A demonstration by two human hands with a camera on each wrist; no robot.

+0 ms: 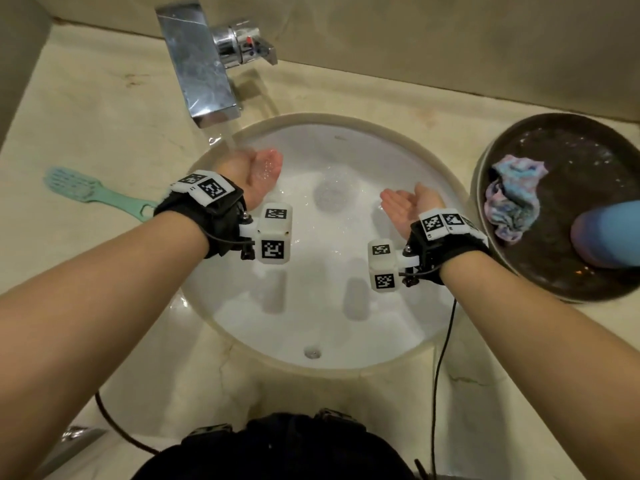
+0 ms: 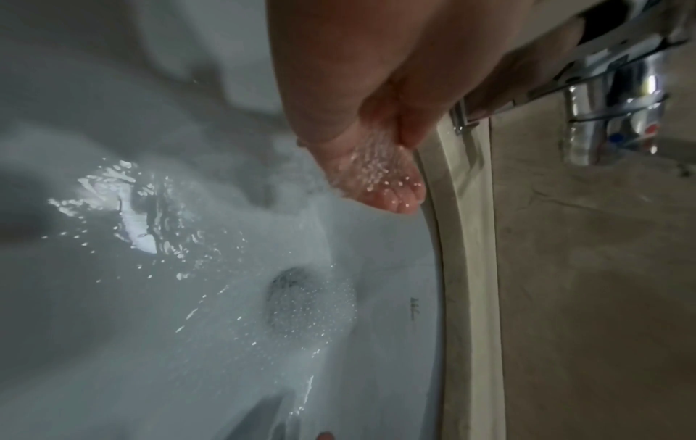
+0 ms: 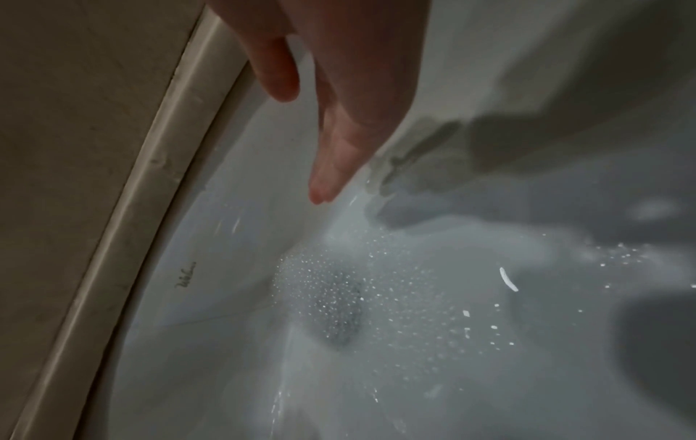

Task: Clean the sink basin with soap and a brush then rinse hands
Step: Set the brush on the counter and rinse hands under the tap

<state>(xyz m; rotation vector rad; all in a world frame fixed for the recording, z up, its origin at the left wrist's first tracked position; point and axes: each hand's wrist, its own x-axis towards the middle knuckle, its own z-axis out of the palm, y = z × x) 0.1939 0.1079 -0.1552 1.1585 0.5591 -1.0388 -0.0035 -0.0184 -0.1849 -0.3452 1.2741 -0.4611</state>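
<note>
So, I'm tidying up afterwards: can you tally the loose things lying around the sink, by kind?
Brush: 1, mint green brush on the counter.
Basin: 1, dark round basin.
Cloth: 1, crumpled pastel cloth inside the basin.
Bottle: 1, blue bottle, partly out of frame.
Total: 4

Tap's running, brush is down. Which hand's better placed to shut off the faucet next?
Probably the right hand: open, empty, clear of the stream. The faucet lever points toward its side. The left hand is cupped under the water, mid-rinse.
</note>
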